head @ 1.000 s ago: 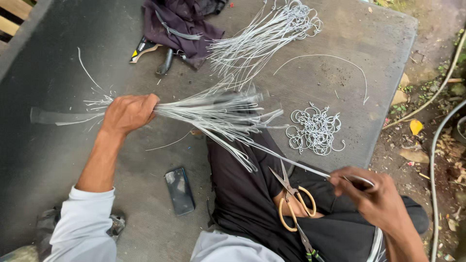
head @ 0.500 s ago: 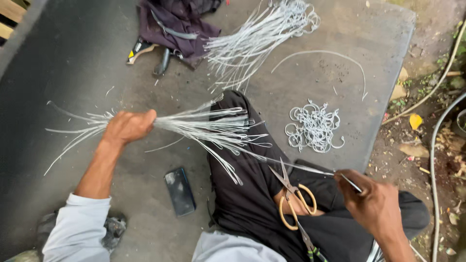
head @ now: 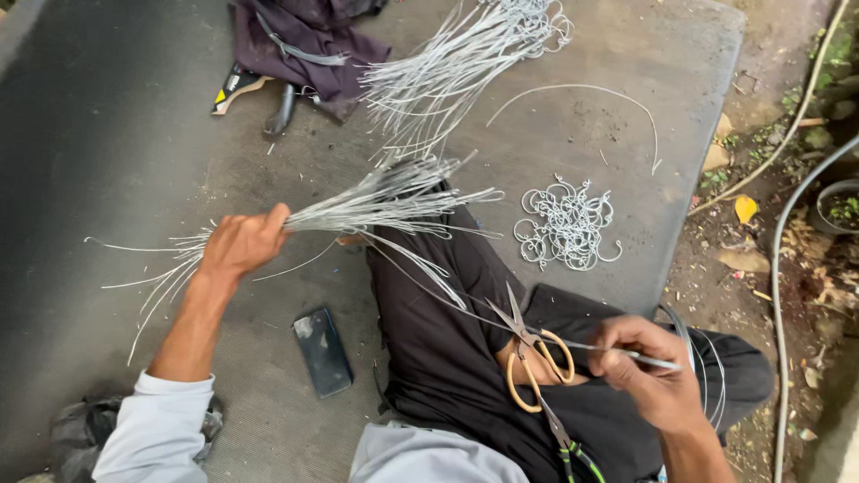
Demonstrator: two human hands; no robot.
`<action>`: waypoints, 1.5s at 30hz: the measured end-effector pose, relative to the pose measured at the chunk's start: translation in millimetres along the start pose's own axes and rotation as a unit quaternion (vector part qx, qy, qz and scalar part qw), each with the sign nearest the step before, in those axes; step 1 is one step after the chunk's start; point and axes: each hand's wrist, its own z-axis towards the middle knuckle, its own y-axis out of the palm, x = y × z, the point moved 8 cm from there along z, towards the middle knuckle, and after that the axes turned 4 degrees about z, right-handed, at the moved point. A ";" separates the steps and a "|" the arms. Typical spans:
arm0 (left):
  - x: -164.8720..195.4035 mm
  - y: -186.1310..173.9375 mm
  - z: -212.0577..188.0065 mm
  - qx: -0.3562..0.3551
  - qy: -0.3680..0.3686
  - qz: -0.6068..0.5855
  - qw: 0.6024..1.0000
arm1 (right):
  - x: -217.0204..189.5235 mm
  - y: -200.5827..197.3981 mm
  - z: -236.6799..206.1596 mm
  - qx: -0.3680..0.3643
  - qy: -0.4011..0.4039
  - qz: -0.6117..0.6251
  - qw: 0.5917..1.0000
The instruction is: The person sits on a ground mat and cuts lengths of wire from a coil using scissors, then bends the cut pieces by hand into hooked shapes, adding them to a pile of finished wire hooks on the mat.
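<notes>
On mat: left hand point(head: 240, 243) grips wire bundle point(head: 376, 204).

I see soft, even daylight with no hard shadows or glare. The dark mat point(head: 134, 134) reads dim toward its left edge. Focus is sharp at centre; straight lines bow slightly near the frame's corners.
</notes>
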 end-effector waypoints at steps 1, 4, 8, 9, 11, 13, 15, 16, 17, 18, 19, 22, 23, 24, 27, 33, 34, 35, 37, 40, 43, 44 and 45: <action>-2.7 1.1 -0.8 -0.007 -0.006 -0.003 1.000 | -6.3 8.3 -1.6 -0.057 -0.048 0.002 0.997; -4.2 -5.7 -0.3 0.009 0.006 0.007 1.000 | -19.5 21.9 -4.8 -0.136 -0.118 0.037 0.983; -7.6 -15.2 3.7 0.011 -0.011 0.036 0.999 | -30.9 40.0 -6.5 -0.194 -0.105 0.077 0.972; -6.7 -17.9 4.6 0.012 -0.011 0.039 0.999 | -31.6 45.2 -10.6 -0.211 -0.088 0.074 0.971; -6.4 -24.3 6.0 0.018 -0.009 0.042 0.999 | -28.9 53.7 -21.6 -0.244 -0.053 0.068 0.966; -9.1 -30.2 6.2 0.030 -0.005 0.044 0.999 | -31.0 39.0 -27.0 -0.164 -0.097 0.043 0.981; -13.2 -33.8 4.7 0.041 0.009 0.034 0.999 | -17.3 11.9 -33.5 -0.040 -0.077 0.088 0.992; -15.2 -34.3 4.4 0.048 0.017 0.029 0.998 | -1.3 -7.4 -34.4 0.044 -0.035 0.144 0.988; -18.9 -32.3 4.4 0.041 0.014 0.038 0.998 | 17.3 -25.4 -37.9 0.127 0.007 0.199 0.972; -21.9 -29.9 5.7 0.036 0.011 0.045 0.998 | 23.7 -39.7 -39.8 0.157 -0.004 0.187 0.970; -25.6 -28.3 4.9 0.031 0.005 0.054 0.998 | 30.5 -53.8 -40.5 0.185 -0.013 0.176 0.967; -45.6 -26.3 2.6 -0.019 -0.083 0.040 0.996 | 19.8 -116.3 -52.7 0.256 -0.073 0.237 0.934; -48.5 -27.9 -2.6 -0.007 -0.103 0.032 0.994 | 12.6 -137.3 -57.0 0.272 -0.089 0.259 0.922; -52.8 -36.6 -10.4 0.008 -0.116 0.032 0.993 | 12.5 -149.9 -58.4 0.282 -0.085 0.261 0.919; -58.4 -38.8 -14.9 -0.013 -0.182 0.022 0.983 | -3.8 -177.4 -83.0 0.312 -0.097 0.233 0.916; -75.8 -8.0 -54.9 -0.098 -0.355 -0.023 0.929 | -26.4 -133.4 -84.9 0.247 -0.127 -0.024 0.960; -77.3 -0.4 -58.4 -0.103 -0.373 -0.036 0.921 | -26.5 -125.5 -76.1 0.244 -0.110 -0.053 0.962; -79.7 12.0 -64.6 -0.141 -0.396 -0.049 0.906 | -25.8 -117.8 -68.7 0.225 -0.078 -0.037 0.971; -80.5 25.0 -72.8 -0.189 -0.437 -0.049 0.878 | -27.5 -101.4 -58.8 0.197 -0.029 -0.009 0.980; -71.8 16.3 -51.1 -0.115 -0.411 0.025 0.904 | -25.9 -72.7 -37.4 0.174 -0.007 0.006 0.985; 6.5 -42.2 4.2 0.178 -0.179 -0.068 0.965 | -30.2 -42.4 -18.7 0.119 0.024 -0.023 0.992; 40.1 -60.2 16.7 0.222 -0.114 -0.152 0.956 | -32.8 -32.1 -10.7 0.099 0.025 -0.007 0.995; 76.9 -79.6 26.5 0.263 -0.051 -0.236 0.934 | -36.7 -20.6 -5.6 0.076 0.026 0.008 0.997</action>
